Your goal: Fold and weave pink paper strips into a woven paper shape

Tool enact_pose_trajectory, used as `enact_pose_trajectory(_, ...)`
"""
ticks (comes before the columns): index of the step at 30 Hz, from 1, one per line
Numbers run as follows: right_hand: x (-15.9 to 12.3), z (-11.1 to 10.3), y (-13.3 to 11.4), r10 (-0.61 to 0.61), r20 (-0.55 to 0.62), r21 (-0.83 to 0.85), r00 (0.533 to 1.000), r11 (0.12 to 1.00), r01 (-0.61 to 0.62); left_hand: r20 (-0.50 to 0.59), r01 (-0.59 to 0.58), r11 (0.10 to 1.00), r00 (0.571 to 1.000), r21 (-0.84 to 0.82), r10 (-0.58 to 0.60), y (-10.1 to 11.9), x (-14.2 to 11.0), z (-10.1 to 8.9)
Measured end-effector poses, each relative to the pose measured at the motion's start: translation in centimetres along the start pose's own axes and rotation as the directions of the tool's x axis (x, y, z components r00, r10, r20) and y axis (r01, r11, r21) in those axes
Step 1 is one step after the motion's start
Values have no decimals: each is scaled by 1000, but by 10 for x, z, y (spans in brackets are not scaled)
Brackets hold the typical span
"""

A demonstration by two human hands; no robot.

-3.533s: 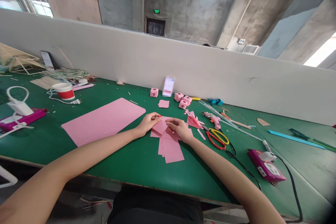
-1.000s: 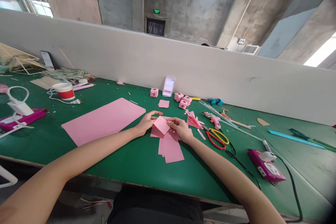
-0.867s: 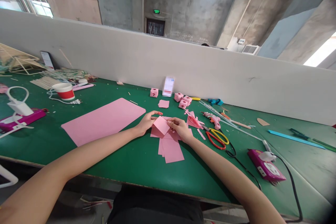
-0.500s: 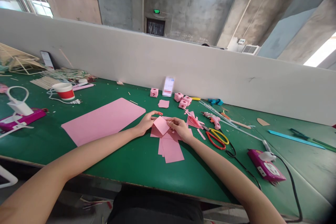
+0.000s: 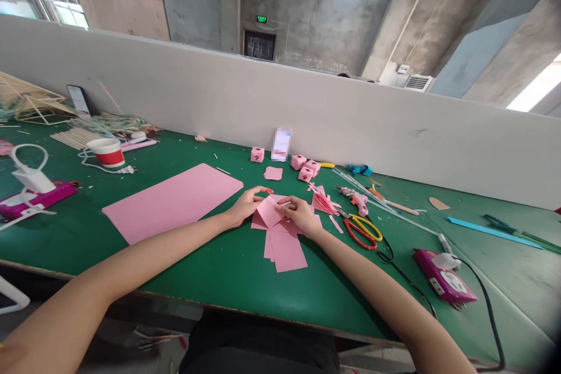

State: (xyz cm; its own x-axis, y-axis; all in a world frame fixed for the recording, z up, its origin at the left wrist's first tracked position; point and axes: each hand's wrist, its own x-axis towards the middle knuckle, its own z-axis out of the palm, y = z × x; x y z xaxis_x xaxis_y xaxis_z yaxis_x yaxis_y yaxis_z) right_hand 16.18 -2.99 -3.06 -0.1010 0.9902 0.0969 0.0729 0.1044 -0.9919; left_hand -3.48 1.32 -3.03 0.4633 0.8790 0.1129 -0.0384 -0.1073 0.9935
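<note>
A small square of pink paper (image 5: 269, 214) is held between both hands above the table, one corner toward me. My left hand (image 5: 248, 205) grips its left edge, fingers closed behind it; something red shows at a fingertip. My right hand (image 5: 300, 214) pinches its right corner between thumb and finger, where a flap looks lifted. Beneath the hands lie several overlapping pink paper pieces (image 5: 289, 252). Beyond them sit a small stack of pink squares (image 5: 273, 173) and several folded pink paper cubes, one cube (image 5: 257, 155) apart from the others (image 5: 305, 173).
A large pink sheet (image 5: 170, 201) lies left. Red-and-yellow scissors (image 5: 362, 232), a pink glue gun (image 5: 360, 204) and paper offcuts (image 5: 323, 203) lie right. A phone (image 5: 281, 145) leans on the partition. Power strips (image 5: 445, 280) stand at both sides; a paper cup (image 5: 107, 152) is far left.
The paper's right corner is now lifted or folded under my right fingers, where the square lay flatter before. The hands have barely shifted.
</note>
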Motion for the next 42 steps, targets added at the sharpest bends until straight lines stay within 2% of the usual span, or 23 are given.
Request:
enact_pose_trajectory(17,-1,2,-1,-21,-11,-11,1000,1000,21,10,27,1000,1000,-3,-27,1,0,0)
enact_pose_trajectory(27,1,-2,3,-19,-26,-11,999,1000,19,-129,46,997,990,-67,-54,1,0,1)
enact_pose_trajectory(42,-2,1,-2,-32,-7,8,999,999,32,-131,28,997,991,-66,-37,3,-1,2)
